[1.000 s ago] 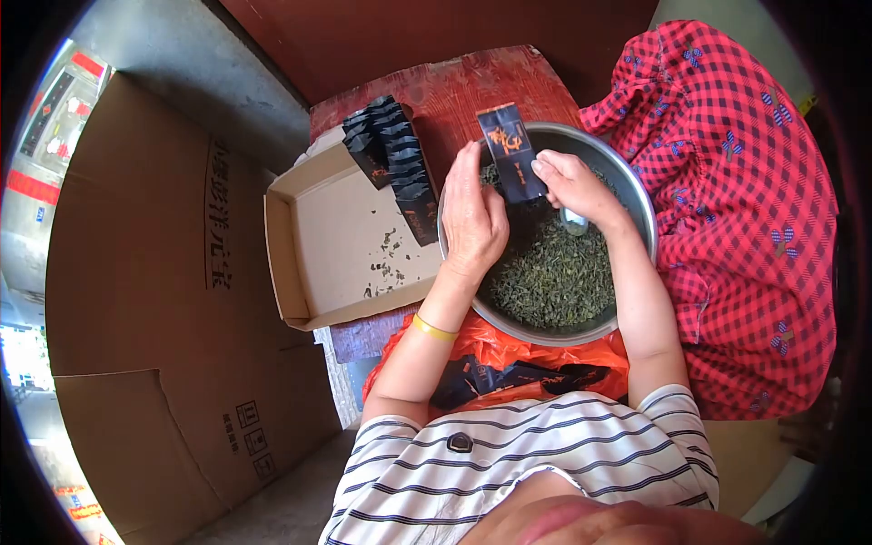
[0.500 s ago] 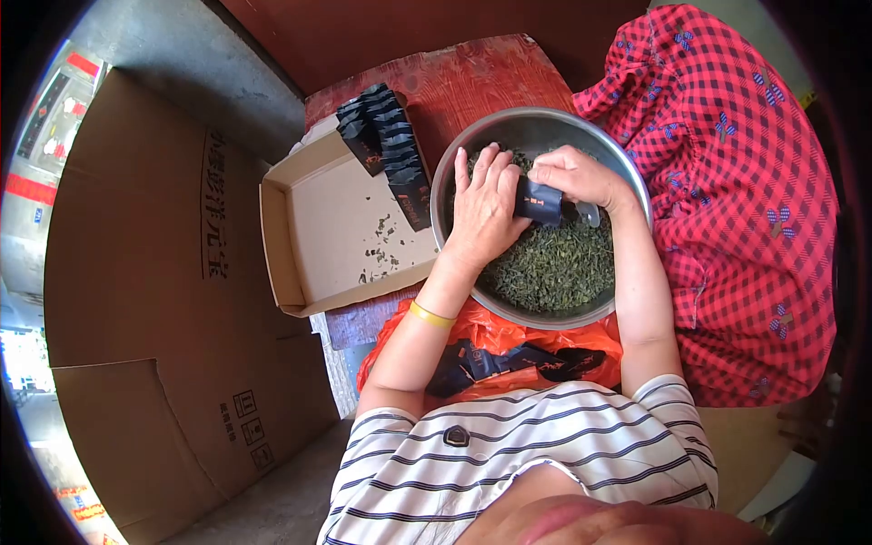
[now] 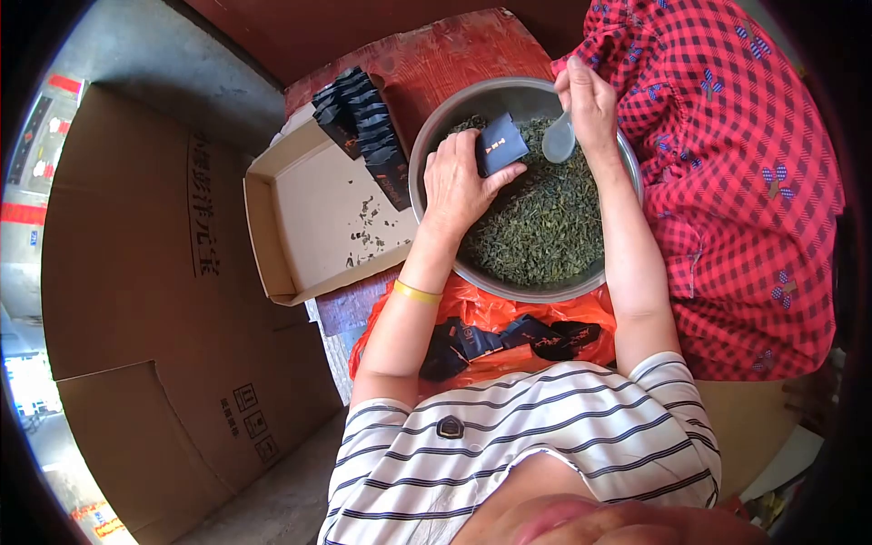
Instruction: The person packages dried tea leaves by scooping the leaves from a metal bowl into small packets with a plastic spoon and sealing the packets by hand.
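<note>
My left hand (image 3: 457,182) is closed around a small dark blue packet (image 3: 502,145) with orange print, over the left part of a metal bowl (image 3: 421,136). Loose dried green tea leaves (image 3: 540,238) fill much of the bowl. At the bowl's upper right rim, my right hand (image 3: 590,107) grips a pale translucent spoon (image 3: 559,139), its round end hanging above the leaves beside the packet. Whether anything lies in the spoon I cannot tell.
Left of the bowl, a shallow cardboard tray (image 3: 313,218) holds a row of dark packets (image 3: 371,123) and scattered leaf bits. An orange plastic bag (image 3: 472,304) with more dark packets lies nearer me. A large carton (image 3: 136,272) stands left; red checked cloth (image 3: 736,209) hangs right.
My right hand has moved up and right, away from the packet, with the spoon now in full view. The packet in my left hand is tilted differently, and the whole view has shifted slightly.
</note>
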The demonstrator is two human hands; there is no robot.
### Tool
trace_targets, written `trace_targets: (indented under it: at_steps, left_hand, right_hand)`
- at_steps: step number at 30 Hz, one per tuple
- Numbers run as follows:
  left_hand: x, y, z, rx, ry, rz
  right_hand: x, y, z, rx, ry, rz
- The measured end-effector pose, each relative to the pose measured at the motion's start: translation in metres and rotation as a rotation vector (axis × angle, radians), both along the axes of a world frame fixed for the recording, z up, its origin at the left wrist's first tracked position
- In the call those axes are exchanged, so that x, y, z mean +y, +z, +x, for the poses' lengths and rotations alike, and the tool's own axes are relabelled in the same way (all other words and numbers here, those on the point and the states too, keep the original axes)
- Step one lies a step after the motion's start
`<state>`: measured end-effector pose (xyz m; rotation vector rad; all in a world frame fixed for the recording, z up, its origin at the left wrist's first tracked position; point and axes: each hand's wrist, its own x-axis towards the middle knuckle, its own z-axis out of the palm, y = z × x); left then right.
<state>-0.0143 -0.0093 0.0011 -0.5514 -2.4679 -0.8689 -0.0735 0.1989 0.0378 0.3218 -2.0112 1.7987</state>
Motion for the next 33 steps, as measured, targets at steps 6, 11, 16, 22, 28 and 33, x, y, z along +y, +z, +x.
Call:
trace_targets:
  at_steps: [6,11,16,22,28,33]
  left_hand:
    - [0.002,0.003,0.003,-0.034,-0.019,-0.035]
    - [0.004,-0.001,0.001,0.039,-0.005,-0.048]
    - [0.004,0.001,0.002,0.023,-0.003,-0.059]
    - [0.004,0.002,0.003,0.021,0.007,-0.055]
    - [0.003,0.002,0.003,0.008,0.005,-0.063]
    - [0.003,0.002,0.004,-0.023,0.000,-0.026]
  right_hand:
    - [-0.014,0.004,0.009,0.140,-0.145,-0.050]
    - [-0.017,0.008,0.012,0.170,-0.122,-0.025]
    - [-0.014,0.012,0.013,0.186,-0.149,-0.047]
    - [-0.009,0.015,0.014,0.205,-0.221,-0.044]
    - [-0.029,0.001,0.017,0.083,0.014,0.040]
    - [-0.046,0.002,0.030,0.232,0.051,0.214]
